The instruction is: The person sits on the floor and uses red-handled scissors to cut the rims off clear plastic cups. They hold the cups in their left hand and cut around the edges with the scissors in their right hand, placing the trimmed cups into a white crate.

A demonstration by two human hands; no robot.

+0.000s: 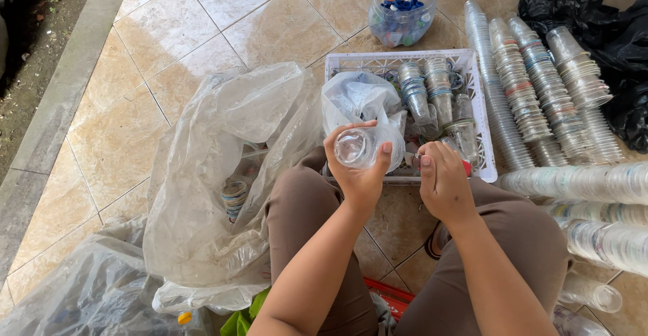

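My left hand (361, 174) holds a clear plastic cup (354, 148), fingers wrapped around its side, above my knees at the near rim of the white latticed plastic basket (482, 116). My right hand (442, 181) is curled narrow beside it on something small and red; I cannot tell what. The basket carries two nested stacks of clear cups (425, 89) and a crumpled white plastic bag (358, 96). Beyond it stands one clear round tub of blue bottle caps (403, 8). Four long cup stacks (533, 86) lie on the tiled floor to my right, with more nearer me. One big clear plastic sack (216, 174) slumps left, holding cups.
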